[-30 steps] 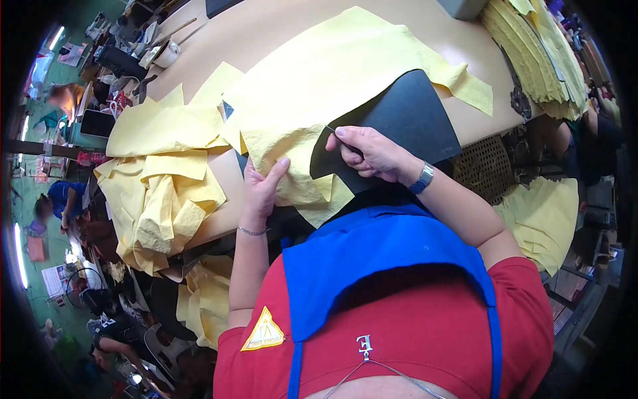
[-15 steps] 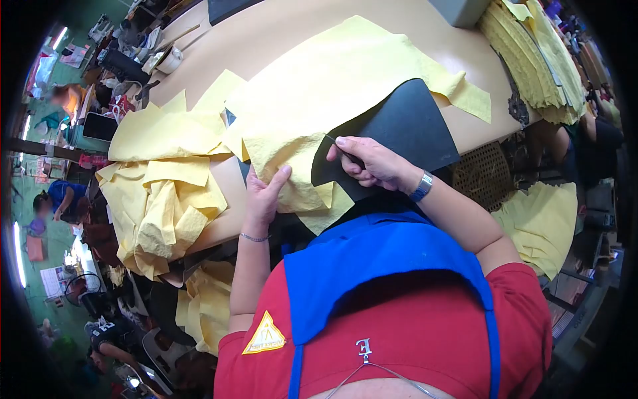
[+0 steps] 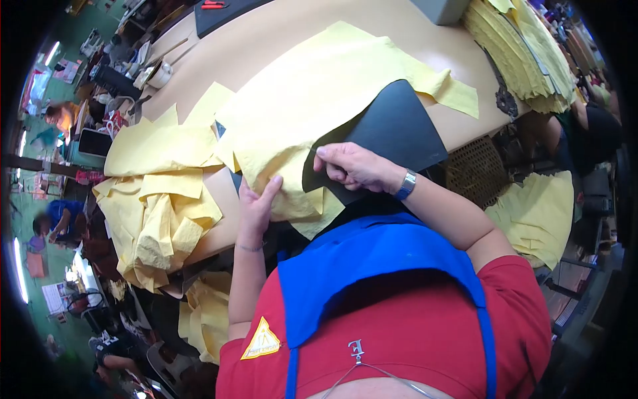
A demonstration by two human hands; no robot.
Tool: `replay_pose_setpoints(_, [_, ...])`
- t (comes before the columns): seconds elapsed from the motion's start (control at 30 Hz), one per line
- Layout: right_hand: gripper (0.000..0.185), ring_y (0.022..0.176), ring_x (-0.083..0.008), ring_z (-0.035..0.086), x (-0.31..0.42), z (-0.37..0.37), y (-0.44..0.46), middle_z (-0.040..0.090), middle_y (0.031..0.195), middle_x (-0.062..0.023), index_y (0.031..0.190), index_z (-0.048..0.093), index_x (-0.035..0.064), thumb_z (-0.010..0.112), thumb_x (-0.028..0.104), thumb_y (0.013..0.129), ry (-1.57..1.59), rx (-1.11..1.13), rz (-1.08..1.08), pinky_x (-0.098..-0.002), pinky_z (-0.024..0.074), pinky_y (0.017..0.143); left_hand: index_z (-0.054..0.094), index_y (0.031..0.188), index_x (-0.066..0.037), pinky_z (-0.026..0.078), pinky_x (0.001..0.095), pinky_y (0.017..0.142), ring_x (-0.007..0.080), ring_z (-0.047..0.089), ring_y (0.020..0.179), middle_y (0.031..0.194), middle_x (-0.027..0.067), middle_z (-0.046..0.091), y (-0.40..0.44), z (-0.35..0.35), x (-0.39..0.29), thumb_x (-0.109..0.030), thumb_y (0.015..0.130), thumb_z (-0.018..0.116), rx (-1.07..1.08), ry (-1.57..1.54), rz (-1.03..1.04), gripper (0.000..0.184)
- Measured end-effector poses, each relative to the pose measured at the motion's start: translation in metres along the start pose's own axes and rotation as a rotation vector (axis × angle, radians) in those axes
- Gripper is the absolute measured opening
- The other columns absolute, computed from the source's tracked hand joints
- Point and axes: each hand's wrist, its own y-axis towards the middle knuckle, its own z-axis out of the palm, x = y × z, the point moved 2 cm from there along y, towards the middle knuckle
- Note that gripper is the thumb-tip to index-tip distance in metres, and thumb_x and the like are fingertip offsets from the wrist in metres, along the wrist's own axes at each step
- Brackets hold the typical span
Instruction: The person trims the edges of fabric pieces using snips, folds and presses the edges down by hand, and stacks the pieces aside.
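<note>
A large yellow sheet (image 3: 312,86) lies over a dark board (image 3: 402,126) on the table. My left hand (image 3: 258,203) pinches the sheet's near edge, thumb on top and fingers beneath it. Closed round a thin, dark pointed tool, my right hand (image 3: 352,166) is just right of the sheet's curved edge, over the board. The tool's tip is at that edge; most of its handle is hidden in my fingers.
Crumpled yellow pieces (image 3: 166,219) are heaped at the left of the table (image 3: 452,50). A yellow stack (image 3: 515,56) stands at the back right, near a woven basket (image 3: 473,169). More yellow pieces (image 3: 535,216) hang at the right. People sit farther left.
The view has shifted a little, bringing a red object on a dark mat into sight at the top. Both hands keep their grips near the same edge of the sheet.
</note>
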Motion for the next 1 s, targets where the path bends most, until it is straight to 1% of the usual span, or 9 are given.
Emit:
replay_pose_setpoints(0.13, [0.039,0.05,-0.0066,0.042,0.014,-0.007,-0.031,0.052,0.064,0.0014,0.094,0.064,0.0068,0.054,0.044,0.098,-0.37,-0.036,-0.04,-0.0238,0.0371,0.045,0.047,0.134,0.0,0.05,0.0286,0.089,0.015,0.061,0.103,0.115,0.0075,0.063,-0.043,0.004,-0.014,-0.005,0.09,0.067,0.099,0.301,-0.095,0.049])
replay_pose_setpoints(0.2, [0.042,0.06,-0.0174,0.058,0.031,-0.014,-0.036,0.062,0.071,-0.0066,0.096,0.067,0.0042,0.065,0.046,0.091,-0.921,-0.252,-0.523,-0.0299,0.0484,0.058,0.05,0.132,-0.002,0.049,0.0255,0.084,0.0117,0.06,0.095,0.105,0.0041,0.063,-0.06,-0.014,-0.024,-0.005,0.09,0.068,0.09,0.33,-0.107,0.046])
replay_pose_setpoints(0.23, [0.044,0.077,-0.0286,0.067,0.043,-0.017,-0.035,0.068,0.083,-0.014,0.098,0.068,0.0039,0.071,0.045,0.084,-1.058,-0.426,-0.529,-0.0357,0.0525,0.072,0.051,0.131,-0.003,0.048,0.024,0.082,0.0101,0.06,0.09,0.1,0.0024,0.063,-0.062,-0.023,-0.032,-0.005,0.089,0.068,0.084,0.346,-0.113,0.045])
replay_pose_setpoints(0.33, [0.038,0.085,-0.0325,0.068,0.049,-0.038,0.001,0.068,0.09,-0.0145,0.1,0.064,0.0077,0.07,0.041,0.083,-1.333,-0.618,-0.551,-0.0419,0.0538,0.074,0.056,0.116,-0.003,0.043,0.0197,0.07,0.0052,0.048,0.075,0.083,-0.0028,0.052,-0.045,-0.056,-0.057,-0.007,0.095,0.061,-0.207,0.401,0.213,0.022])
replay_pose_setpoints(0.47, [0.036,0.095,-0.0305,0.066,0.05,-0.026,0.061,0.069,0.095,-0.0125,0.105,0.063,0.009,0.066,0.039,0.086,-1.39,-0.414,-0.625,-0.042,0.0526,0.081,0.061,0.112,-0.002,0.046,0.0225,0.074,0.0082,0.056,0.082,0.091,0.0019,0.061,0.004,-0.044,-0.092,-0.01,0.094,0.063,-0.196,0.618,0.401,0.02])
replay_pose_setpoints(0.53, [0.039,0.097,-0.0297,0.066,0.051,-0.024,0.076,0.068,0.096,-0.014,0.112,0.063,0.0083,0.063,0.041,0.089,-1.283,-0.416,-0.641,-0.0418,0.0516,0.083,0.065,0.108,-0.003,0.047,0.0256,0.073,0.0097,0.059,0.081,0.09,0.0034,0.064,0.04,-0.022,-0.094,-0.012,0.093,0.065,-0.149,0.695,0.442,0.017])
replay_pose_setpoints(0.63, [0.042,0.078,-0.021,0.065,0.058,-0.038,0.052,0.067,0.091,-0.0101,0.119,0.062,0.008,0.057,0.043,0.095,-0.842,-0.53,-0.57,-0.0356,0.0527,0.069,0.069,0.103,-0.005,0.05,0.0304,0.074,0.0161,0.064,0.08,0.092,0.008,0.068,0.086,0.022,-0.082,-0.014,0.088,0.069,0.011,0.877,0.502,0.017])
replay_pose_setpoints(0.8, [0.034,0.05,-0.0024,0.032,0.046,-0.081,0.004,0.051,0.074,0.003,0.116,0.055,0.01,0.046,0.04,0.103,0.19,-0.485,-0.205,-0.0169,0.032,0.043,0.072,0.104,-0.012,0.053,0.0342,0.078,0.0232,0.066,0.087,0.095,0.0083,0.068,0.135,0.09,-0.029,-0.025,0.087,0.069,0.175,1.107,0.644,0.022])
replay_pose_setpoints(1.0, [0.035,0.048,-0.002,0.032,0.049,-0.106,0.006,0.044,0.068,0.0047,0.113,0.055,0.0103,0.042,0.041,0.104,0.373,-0.359,0.022,-0.0141,0.026,0.037,0.072,0.088,-0.01,0.052,0.0344,0.069,0.0209,0.066,0.077,0.087,0.0042,0.066,0.156,0.098,-0.003,-0.026,0.087,0.069,0.071,1.059,0.615,0.017])
